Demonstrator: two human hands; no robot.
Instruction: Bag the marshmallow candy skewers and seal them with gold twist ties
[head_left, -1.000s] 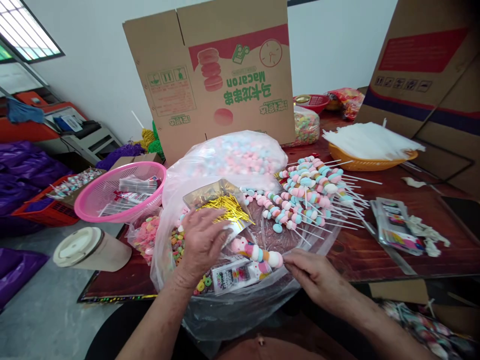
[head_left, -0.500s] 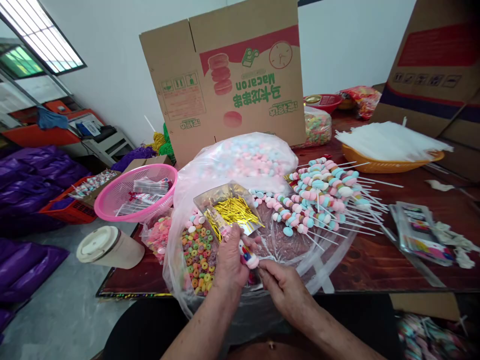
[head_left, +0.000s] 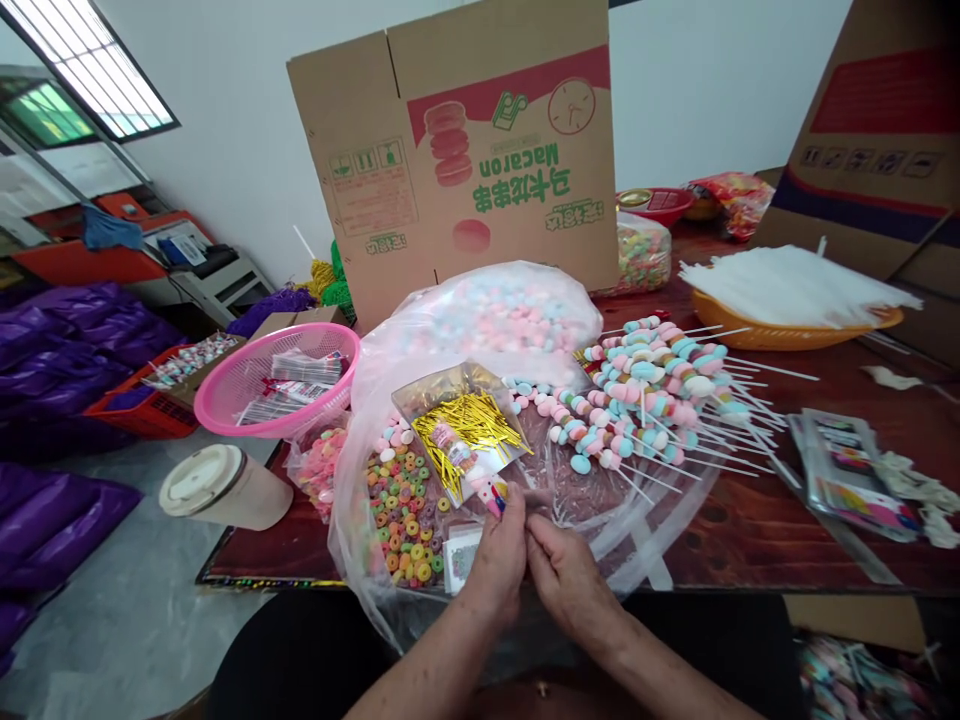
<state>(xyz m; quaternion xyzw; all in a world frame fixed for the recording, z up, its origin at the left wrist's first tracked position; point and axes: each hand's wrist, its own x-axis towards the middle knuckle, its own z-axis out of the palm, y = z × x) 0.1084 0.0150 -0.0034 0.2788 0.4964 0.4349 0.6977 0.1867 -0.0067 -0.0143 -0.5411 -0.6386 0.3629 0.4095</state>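
A marshmallow skewer in a printed clear wrapper [head_left: 491,492] points up and left out of my left hand [head_left: 501,552]. The fingers of that hand are closed round its lower part. Close against it is my right hand [head_left: 566,572], with thumb and fingers pinched at the wrapper's lower end. Whatever lies between those fingertips is hidden. Just beyond the hands, gold twist ties [head_left: 484,425] fill a clear box, and the skewer's top overlaps them. Coloured cereal rings [head_left: 405,515] lie to the left, beside a small white printed packet [head_left: 461,560].
Marshmallow skewers [head_left: 652,385] are piled right of the hands. Behind stand a bag of marshmallows [head_left: 495,310] and a cardboard box [head_left: 450,230]. A pink basket [head_left: 217,405] and a lidded cup [head_left: 225,485] are left; white sticks [head_left: 795,285] and flat plastic bags [head_left: 847,470] are right.
My left hand has shifted right and down to the skewer's lower end, beside my right hand. More of the wrapped skewer shows, and the small white packet has come into view. The camera view has shifted slightly.
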